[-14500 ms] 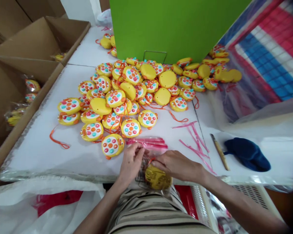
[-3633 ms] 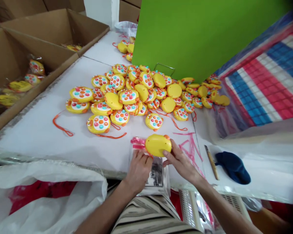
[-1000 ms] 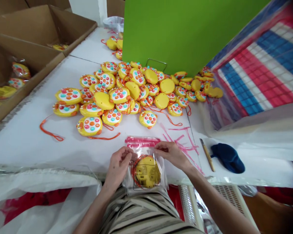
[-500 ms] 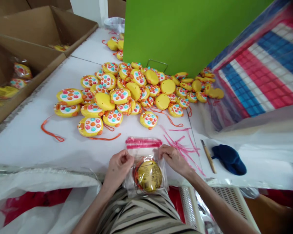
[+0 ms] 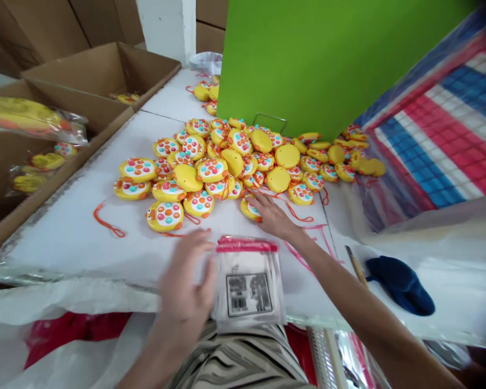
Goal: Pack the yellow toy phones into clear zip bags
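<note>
Many yellow toys (image 5: 212, 169) with coloured dots and orange cords lie heaped on the white table. My right hand (image 5: 273, 217) reaches over one single toy (image 5: 250, 209) in front of the heap, fingers spread on its right side. A stack of clear printed bags (image 5: 249, 286) with pink top strips lies at the table's front edge. Left of the stack is my left hand (image 5: 188, 281), blurred, fingers apart, holding nothing. At the far left a bagged toy (image 5: 28, 115) hangs in the air above a cardboard box, with no hand on it.
Cardboard boxes (image 5: 135, 94) with bagged toys stand at the left. A green panel (image 5: 328, 59) rises behind the heap. Pink strips (image 5: 299, 256), a wooden-handled tool (image 5: 357, 266) and a dark blue object (image 5: 400, 283) lie at the right, near a striped bag (image 5: 437, 129).
The bagged toy has left my hands and is now over the left box. My left hand has opened; my right hand has moved forward to the single toy. The view has shifted.
</note>
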A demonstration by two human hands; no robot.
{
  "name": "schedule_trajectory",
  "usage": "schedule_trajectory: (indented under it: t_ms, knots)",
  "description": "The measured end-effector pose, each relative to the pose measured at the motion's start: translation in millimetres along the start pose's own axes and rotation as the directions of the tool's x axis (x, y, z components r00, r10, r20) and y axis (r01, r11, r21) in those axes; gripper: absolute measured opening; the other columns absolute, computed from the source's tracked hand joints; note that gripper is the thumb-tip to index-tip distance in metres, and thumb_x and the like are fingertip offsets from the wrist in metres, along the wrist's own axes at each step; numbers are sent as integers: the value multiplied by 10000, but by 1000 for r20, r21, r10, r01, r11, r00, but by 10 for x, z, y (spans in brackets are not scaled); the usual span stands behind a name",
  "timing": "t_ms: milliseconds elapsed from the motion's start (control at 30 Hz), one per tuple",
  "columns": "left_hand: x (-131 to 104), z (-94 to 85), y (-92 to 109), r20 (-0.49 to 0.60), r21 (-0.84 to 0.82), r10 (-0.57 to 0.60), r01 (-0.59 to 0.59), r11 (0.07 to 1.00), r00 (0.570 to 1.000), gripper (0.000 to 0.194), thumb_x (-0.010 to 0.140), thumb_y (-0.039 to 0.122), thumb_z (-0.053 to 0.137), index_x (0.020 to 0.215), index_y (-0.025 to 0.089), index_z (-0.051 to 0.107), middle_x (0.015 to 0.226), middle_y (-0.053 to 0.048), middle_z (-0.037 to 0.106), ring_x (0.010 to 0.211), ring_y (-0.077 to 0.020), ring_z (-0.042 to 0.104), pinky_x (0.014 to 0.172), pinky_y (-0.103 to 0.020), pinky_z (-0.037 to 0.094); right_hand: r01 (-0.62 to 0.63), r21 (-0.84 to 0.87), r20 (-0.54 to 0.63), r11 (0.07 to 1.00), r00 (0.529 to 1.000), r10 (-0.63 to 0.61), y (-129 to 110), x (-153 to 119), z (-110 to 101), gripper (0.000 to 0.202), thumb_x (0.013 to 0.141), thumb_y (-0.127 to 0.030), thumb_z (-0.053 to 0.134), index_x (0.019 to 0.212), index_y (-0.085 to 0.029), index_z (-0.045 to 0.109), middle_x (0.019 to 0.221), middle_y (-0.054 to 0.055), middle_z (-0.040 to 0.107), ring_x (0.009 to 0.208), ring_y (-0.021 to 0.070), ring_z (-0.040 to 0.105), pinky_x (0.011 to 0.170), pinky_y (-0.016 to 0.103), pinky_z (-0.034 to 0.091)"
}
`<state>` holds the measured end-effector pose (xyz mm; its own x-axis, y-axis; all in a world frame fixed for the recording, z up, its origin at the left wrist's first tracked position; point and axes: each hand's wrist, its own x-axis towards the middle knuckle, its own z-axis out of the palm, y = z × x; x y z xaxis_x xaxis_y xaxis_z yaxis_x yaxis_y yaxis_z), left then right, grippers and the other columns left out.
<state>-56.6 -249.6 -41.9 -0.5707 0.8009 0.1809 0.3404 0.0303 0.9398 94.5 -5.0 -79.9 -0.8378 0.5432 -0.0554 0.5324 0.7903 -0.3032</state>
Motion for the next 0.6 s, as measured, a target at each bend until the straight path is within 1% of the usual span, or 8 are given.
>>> schedule_trajectory:
  t_ms: [67, 133, 200, 300, 367, 433, 500, 600]
  knots:
    - [-86, 469, -188, 140, 175, 288, -310, 934, 947, 190, 832, 134, 477, 962, 191, 603, 1059, -93, 638, 1036, -228, 568, 928, -410, 466, -11, 104, -79, 994, 997, 20, -9, -9, 7, 682, 684, -15, 518, 1343, -167, 431, 1422, 138, 380, 1297, 315, 352, 1007, 481, 393]
    - [-165, 830, -384, 273, 333, 327, -408, 850, 905, 196, 830, 85, 470, 965, 150, 597, 1062, -117, 634, 997, -239, 574, 890, -416, 482, -99, 358, -112, 928, 982, 149, -53, -94, -11, 588, 721, -114, 546, 1297, -178, 447, 1233, 109, 550, 1108, 285, 533, 876, 433, 498]
    - [-221, 1009, -510, 379, 451, 296, -454, 768, 877, 213, 823, 65, 497, 1006, 125, 587, 1067, -129, 626, 977, -253, 574, 857, -424, 486, -205, 655, -28, 728, 955, 295, -136, -230, -41, 551, 720, -229, 594, 1246, -178, 440, 1057, 72, 612, 909, 241, 607, 690, 354, 553]
    - [-246, 1025, -534, 475, 525, 279, -523, 672, 835, 287, 821, 62, 515, 1103, 94, 555, 1017, -132, 622, 920, -258, 577, 796, -418, 489, -279, 885, 146, 372, 927, 346, -295, -457, -72, 532, 671, -283, 648, 1157, -178, 459, 1049, 66, 601, 875, 213, 600, 585, 265, 535]
    - [-237, 990, -494, 506, 539, 269, -544, 643, 819, 243, 819, 60, 512, 1052, 91, 573, 937, -114, 618, 863, -253, 572, 758, -409, 488, -308, 923, 218, 233, 914, 343, -377, -586, -73, 501, 655, -273, 664, 1116, -182, 490, 1063, 69, 593, 874, 197, 587, 587, 246, 529]
    - [-223, 977, -458, 519, 546, 249, -541, 639, 818, 126, 816, 66, 514, 899, 117, 594, 867, -92, 600, 825, -249, 558, 739, -409, 483, -329, 930, 257, 164, 901, 350, -419, -689, -63, 487, 660, -278, 666, 1113, -192, 509, 1037, 62, 589, 829, 177, 574, 568, 241, 524]
    - [-217, 985, -442, 519, 532, 233, -524, 665, 822, 70, 813, 86, 527, 804, 138, 573, 851, -84, 585, 826, -253, 542, 740, -418, 477, -331, 931, 259, 154, 896, 359, -423, -779, -53, 467, 675, -289, 665, 1112, -200, 526, 1009, 53, 583, 800, 165, 558, 563, 241, 522]
    - [-229, 992, -445, 483, 481, 195, -445, 755, 853, 80, 798, 88, 544, 852, 147, 549, 897, -84, 585, 866, -261, 523, 769, -435, 469, -341, 920, 258, 192, 898, 357, -395, -916, -70, 452, 717, -303, 651, 1142, -208, 531, 981, 46, 575, 801, 164, 545, 572, 244, 520]
